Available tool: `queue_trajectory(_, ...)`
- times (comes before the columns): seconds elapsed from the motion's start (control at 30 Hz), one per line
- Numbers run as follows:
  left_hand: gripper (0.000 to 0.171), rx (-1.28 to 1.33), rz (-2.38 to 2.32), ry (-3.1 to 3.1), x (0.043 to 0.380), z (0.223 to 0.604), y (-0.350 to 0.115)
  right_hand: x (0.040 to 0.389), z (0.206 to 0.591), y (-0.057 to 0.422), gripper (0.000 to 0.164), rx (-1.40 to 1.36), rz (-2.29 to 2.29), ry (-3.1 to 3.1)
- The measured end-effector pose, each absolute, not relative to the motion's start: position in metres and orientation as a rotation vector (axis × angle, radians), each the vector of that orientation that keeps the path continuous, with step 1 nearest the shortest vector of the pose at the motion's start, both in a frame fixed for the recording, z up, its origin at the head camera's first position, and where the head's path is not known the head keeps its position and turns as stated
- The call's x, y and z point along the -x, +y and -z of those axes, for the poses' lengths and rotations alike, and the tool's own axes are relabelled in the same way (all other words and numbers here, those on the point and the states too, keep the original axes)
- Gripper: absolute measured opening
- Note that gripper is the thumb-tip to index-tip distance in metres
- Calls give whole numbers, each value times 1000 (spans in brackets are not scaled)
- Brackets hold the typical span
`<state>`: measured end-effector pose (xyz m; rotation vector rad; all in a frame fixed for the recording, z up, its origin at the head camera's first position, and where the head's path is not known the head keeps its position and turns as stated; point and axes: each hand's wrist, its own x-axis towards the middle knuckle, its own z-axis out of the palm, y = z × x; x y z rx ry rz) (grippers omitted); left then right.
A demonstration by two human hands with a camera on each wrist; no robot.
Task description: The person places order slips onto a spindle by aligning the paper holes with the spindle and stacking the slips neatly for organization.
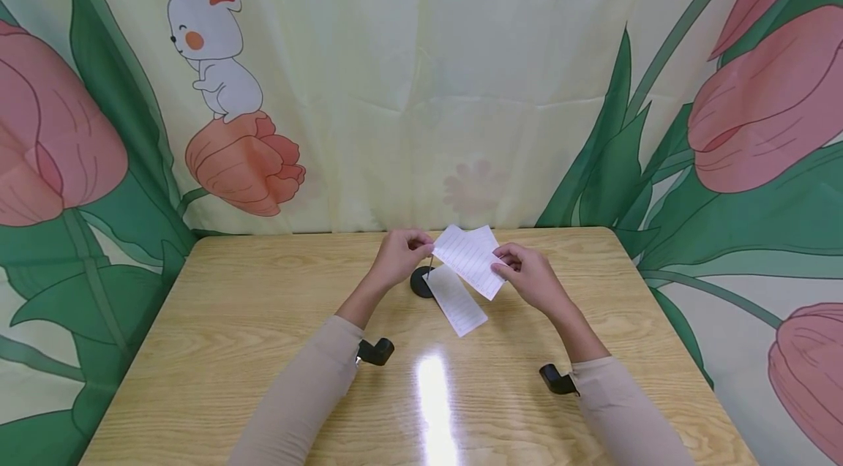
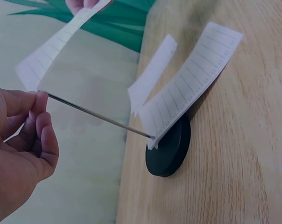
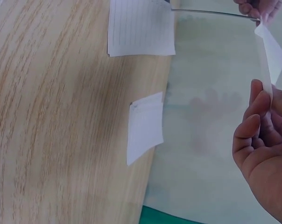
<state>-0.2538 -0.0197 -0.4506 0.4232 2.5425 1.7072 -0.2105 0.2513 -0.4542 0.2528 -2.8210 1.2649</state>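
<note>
A paper spike with a round black base (image 2: 171, 151) and a thin metal rod (image 2: 99, 115) stands near the table's back edge. My left hand (image 1: 397, 259) pinches the corner of a lined paper slip (image 1: 469, 262) at the rod's upper tip. Thumb and fingers of my right hand (image 1: 532, 277) grip the same slip by its opposite end, so it spans between both hands above the base. Low on the rod, other lined slips (image 2: 190, 79) are speared and fan out over the table. A separate paper slip (image 3: 145, 128) lies on the table behind the held one.
The wooden table (image 1: 263, 290) reaches back to a printed curtain (image 1: 369, 85) with tulips and a rabbit. Black wrist-worn devices (image 1: 377, 352) show beside both sleeves. Light glares off the tabletop (image 1: 436, 407) at the front middle.
</note>
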Motion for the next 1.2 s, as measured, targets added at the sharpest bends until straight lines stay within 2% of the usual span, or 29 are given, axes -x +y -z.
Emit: queue_trajectory(1.2,9,-372,-1716,2549,253,451,-18,207,456,246,23,-222,-1270,-2813)
